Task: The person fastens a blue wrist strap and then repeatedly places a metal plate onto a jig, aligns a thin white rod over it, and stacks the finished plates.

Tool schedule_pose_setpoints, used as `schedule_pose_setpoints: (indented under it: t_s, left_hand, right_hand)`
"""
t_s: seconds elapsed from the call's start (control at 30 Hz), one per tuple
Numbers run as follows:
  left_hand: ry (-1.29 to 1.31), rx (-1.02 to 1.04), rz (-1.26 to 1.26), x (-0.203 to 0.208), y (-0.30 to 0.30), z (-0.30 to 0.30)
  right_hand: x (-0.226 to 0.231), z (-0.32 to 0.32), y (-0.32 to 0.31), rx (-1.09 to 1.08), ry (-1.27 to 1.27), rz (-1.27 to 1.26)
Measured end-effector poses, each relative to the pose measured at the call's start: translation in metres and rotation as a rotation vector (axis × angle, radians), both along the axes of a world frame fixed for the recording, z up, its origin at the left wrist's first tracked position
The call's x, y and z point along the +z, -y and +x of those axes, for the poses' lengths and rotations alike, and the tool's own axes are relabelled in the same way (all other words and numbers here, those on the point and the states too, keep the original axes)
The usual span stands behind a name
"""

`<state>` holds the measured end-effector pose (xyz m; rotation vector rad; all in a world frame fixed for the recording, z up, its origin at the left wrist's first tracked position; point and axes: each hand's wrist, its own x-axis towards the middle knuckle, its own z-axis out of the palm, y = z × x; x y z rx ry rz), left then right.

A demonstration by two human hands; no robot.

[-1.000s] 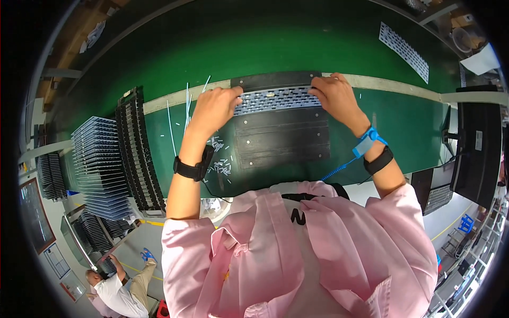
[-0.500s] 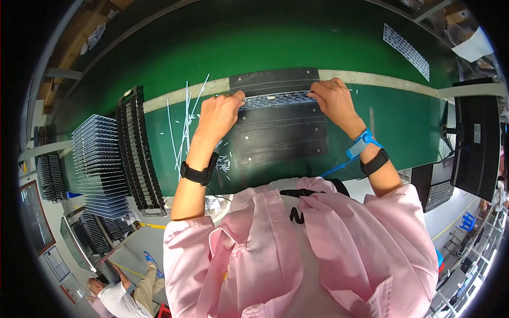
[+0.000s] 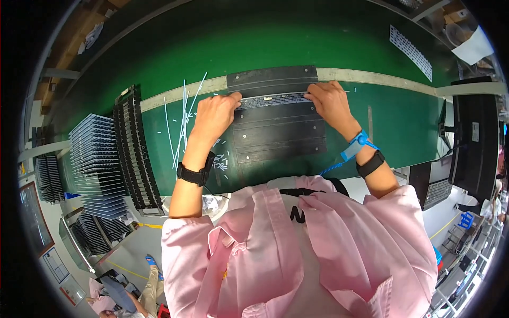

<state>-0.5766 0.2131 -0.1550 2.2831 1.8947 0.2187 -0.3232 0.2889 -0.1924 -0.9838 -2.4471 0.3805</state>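
A thin, narrow circuit board panel [image 3: 273,100] with rows of slots spans the upper part of a black grooved plate [image 3: 278,139]. My left hand [image 3: 216,112] pinches the panel's left end between thumb and curled fingers. At the opposite end, my right hand [image 3: 331,103] grips it the same way. The panel seems tilted on its long edge; whether it sits in a groove I cannot tell. Black bands circle both wrists, and a blue strap [image 3: 356,146] with a coiled cord is on the right one.
White strips and small offcuts [image 3: 184,119] lie left of the plate. Beyond them stand a black slotted rack [image 3: 135,153] and a stack of boards [image 3: 95,153]. Another slotted panel [image 3: 411,53] lies far right, near a monitor [image 3: 474,132]. A person [image 3: 119,299] is at lower left.
The panel has tipped and now shows a narrower face, with both hands still at its ends. At lower left the other person has shifted, and a dark flat panel now shows there.
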Motion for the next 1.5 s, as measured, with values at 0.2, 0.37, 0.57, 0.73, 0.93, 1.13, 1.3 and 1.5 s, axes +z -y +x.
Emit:
schedule_pose_setpoints:
  t_s: [0.2,0.37,0.57,0.73,0.93,1.13,1.3,1.5]
  left_hand:
    - [0.090,-0.007,-0.006,-0.011,-0.017,-0.014]
    - [0.226,0.078,-0.182,-0.055,-0.091,-0.050]
    - [0.403,0.088,-0.498,-0.079,-0.111,-0.070]
    - [0.830,0.129,0.048,-0.013,-0.042,-0.059]
    - [0.096,0.249,-0.048,-0.083,0.017,-0.061]
    - [0.050,0.248,0.123,-0.067,0.046,-0.088]
    - [-0.117,0.761,-0.235,-0.040,0.143,-0.130]
    - [0.019,0.763,0.048,-0.014,0.145,-0.096]
  right_hand:
    - [-0.015,-0.007,-0.015,-0.020,-0.040,0.022]
    - [-0.066,-0.033,-0.088,-0.015,0.092,-0.052]
    - [-0.085,-0.050,-0.097,-0.124,0.204,-0.236]
    - [-0.005,0.009,-0.078,-0.071,-0.019,-0.029]
    - [0.015,0.068,-0.065,-0.388,-0.193,-0.300]
    - [0.032,0.076,-0.047,-0.496,-0.123,-0.261]
    - [0.021,0.052,-0.037,-0.292,-0.079,-0.144]
    - [-0.015,-0.014,-0.020,-0.045,-0.154,0.003]
